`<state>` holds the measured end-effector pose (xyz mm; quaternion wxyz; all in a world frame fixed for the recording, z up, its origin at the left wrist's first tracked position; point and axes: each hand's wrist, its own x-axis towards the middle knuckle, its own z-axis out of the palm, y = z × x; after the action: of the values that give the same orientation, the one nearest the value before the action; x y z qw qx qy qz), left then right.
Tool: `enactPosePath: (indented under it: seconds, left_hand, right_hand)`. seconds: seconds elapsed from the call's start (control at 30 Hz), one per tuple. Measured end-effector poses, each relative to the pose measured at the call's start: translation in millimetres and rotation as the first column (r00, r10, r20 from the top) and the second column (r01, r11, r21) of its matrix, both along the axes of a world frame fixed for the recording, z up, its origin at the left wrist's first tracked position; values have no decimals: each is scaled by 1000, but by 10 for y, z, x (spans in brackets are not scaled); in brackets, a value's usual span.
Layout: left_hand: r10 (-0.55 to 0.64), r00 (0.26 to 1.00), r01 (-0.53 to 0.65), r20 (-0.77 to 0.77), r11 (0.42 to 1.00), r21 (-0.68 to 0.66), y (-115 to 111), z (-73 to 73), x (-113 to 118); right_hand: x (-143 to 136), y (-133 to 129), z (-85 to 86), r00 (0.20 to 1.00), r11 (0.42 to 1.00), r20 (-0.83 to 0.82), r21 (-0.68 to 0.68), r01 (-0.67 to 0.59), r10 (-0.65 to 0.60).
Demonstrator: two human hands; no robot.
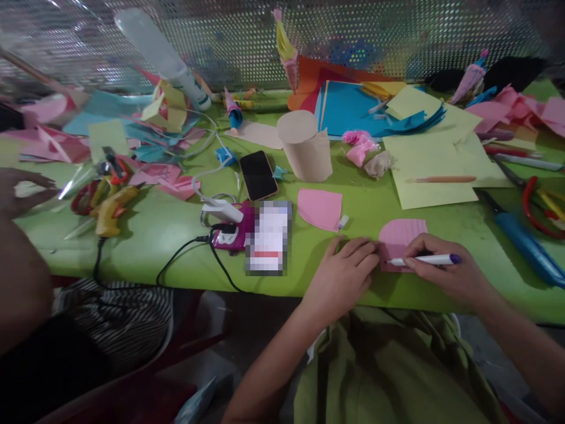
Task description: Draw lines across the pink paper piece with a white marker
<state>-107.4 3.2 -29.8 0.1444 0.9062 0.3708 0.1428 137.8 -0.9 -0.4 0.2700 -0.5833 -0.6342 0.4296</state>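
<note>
My right hand grips a white pen with a purple cap, its tip resting on a small pink paper piece near the front edge of the green table. My left hand lies flat beside it, fingertips pressing the paper's left edge. A second pink paper piece lies a little farther back, with a small white eraser-like bit at its corner.
A tan paper roll, a phone, a power bank with cables, a yellow glue gun, scissors, a blue tool and many coloured paper sheets lie around. Another person's hand is at far left.
</note>
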Motion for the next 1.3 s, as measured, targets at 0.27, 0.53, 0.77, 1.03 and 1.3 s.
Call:
enactPosePath:
  seconds: [0.27,0.53,0.77,1.03,1.3]
  left_hand:
    - [6,1000,-6,-2,1000,4,2,4,9]
    - [4,1000,-4,-10,1000,-10,-11,17,6]
    - [-23,999,23,-47,1000,11,-24,19,4]
    - [-20,999,20,-48,1000,9,-36,-6,20]
    - [-32,998,32,-55,999,-2,-45,-3,-7]
  right_hand:
    - [16,-110,-36,1000,1000,-3,-30,-3,3]
    - [25,-137,-19,1000,1000,-26,-17,-9,9]
    - [314,-75,-107,971,955,-54,173,240,-234]
    - [254,22,-182,960,969,-150,41,245,-237]
    - [145,63,-248,971,963,-67,132,236,-229]
